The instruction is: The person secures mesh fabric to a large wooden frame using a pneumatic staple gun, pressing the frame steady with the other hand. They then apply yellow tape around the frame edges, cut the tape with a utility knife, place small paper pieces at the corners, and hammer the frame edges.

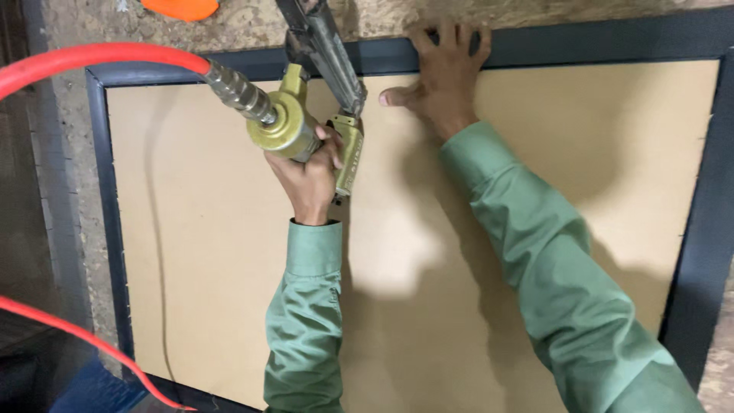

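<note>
While gripped in the left hand (310, 180), one brass-coloured pneumatic stapler (306, 122) meets the far frame edge.
Right hand (440, 73) lies flat, fingers spread, across one dark frame (612, 42) and one tan backing board (229, 245); one red hose (99, 57) runs left.

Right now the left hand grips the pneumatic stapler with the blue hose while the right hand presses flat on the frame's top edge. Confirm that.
One detail is wrong: the hose is red, not blue, as the head view shows. The rest stands: the left hand grips the pneumatic stapler, and the right hand presses flat on the top edge of the dark frame.
</note>
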Demonstrator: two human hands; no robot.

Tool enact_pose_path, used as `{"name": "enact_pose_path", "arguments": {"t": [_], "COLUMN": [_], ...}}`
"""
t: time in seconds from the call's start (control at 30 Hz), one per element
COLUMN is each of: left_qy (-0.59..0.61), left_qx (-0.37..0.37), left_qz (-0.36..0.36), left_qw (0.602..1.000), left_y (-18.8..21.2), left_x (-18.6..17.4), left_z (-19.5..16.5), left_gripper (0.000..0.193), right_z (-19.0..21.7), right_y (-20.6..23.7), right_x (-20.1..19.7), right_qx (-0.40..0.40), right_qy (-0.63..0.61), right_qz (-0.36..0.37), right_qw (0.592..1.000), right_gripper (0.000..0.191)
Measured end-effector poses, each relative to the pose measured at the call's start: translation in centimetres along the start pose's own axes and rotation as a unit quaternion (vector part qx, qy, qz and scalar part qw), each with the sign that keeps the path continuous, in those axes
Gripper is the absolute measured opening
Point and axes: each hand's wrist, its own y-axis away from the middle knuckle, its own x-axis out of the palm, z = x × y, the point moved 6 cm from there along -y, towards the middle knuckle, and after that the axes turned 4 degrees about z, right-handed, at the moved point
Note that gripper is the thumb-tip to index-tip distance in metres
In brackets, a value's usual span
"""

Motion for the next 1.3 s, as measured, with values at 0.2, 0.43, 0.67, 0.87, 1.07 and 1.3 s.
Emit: {"name": "enact_pose_path", "arguments": {"t": [0.2, 0.43, 0.67, 0.87, 1.07, 1.3], "left_qy": [-0.024, 0.018, -0.019, 0.008, -0.025, -0.034], "left_qx": [-0.010, -0.025, -0.016, -0.019, -0.017, -0.029], "left_qz": [-0.025, 0.037, 0.037, 0.024, 0.014, 0.074], "left_qw": [0.999, 0.999, 0.999, 0.999, 0.999, 0.996], "left_y": [1.1, 4.3, 4.0, 3.5, 4.8, 7.5], "left_x": [0.7, 7.3, 13.0, 13.5, 14.4, 21.8], "left_z": [-1.1, -1.1, -1.4, -1.8, -2.5, -2.8], "left_gripper": [0.022, 0.022, 0.016, 0.021, 0.020, 0.013], "right_z": [0.0, -7.1, -15.3, -13.8, -13.3, -17.2], "right_y": [0.2, 1.2, 4.0, 3.4, 3.7, 6.5], "right_x": [1.3, -4.4, -9.6, -9.9, -9.5, -16.1], "right_qx": [0.024, -0.102, -0.033, -0.016, -0.024, -0.052], "right_qy": [-0.046, -0.102, -0.030, -0.056, -0.058, 0.015], "right_qz": [0.030, 0.001, 0.026, 0.006, -0.006, -0.011], "right_qw": [0.998, 0.990, 0.999, 0.998, 0.998, 0.998], "right_gripper": [0.096, 0.072, 0.088, 0.088, 0.090, 0.101]}}
